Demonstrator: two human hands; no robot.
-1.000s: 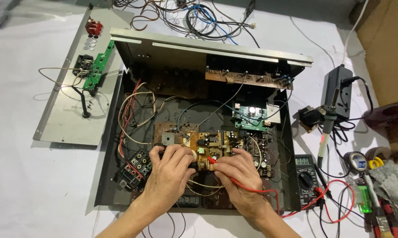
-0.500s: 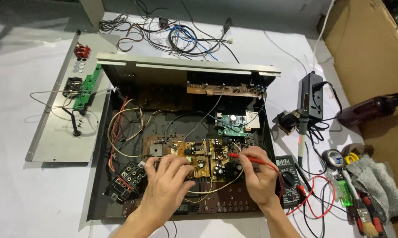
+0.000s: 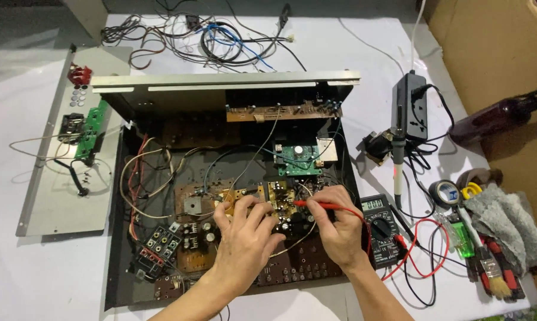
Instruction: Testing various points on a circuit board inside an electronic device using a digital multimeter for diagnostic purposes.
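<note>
An opened black amplifier chassis [image 3: 117,238] lies on a white table, its brown circuit boards and loose wires exposed. My left hand [image 3: 247,241] rests on the yellow-brown circuit board [image 3: 280,199] near the middle, fingers curled and pressing on it; whether it pinches a probe I cannot tell. My right hand [image 3: 337,229] holds a red multimeter probe [image 3: 322,205], its tip pointing left onto the same board. Red leads run from the hand to a black digital multimeter [image 3: 381,229] just right of the chassis.
A detached metal panel with a green board [image 3: 87,134] lies at the left. A soldering iron [image 3: 397,172] and power strip [image 3: 412,107] sit at the right, with tape, brushes and a grey cloth [image 3: 509,223]. Tangled cables [image 3: 221,38] lie behind; a cardboard box [image 3: 494,47] stands at the far right.
The view has shifted so the chassis sits lower and more central. My right hand has moved right and up with the red probe; the left hand has followed toward the middle board.
</note>
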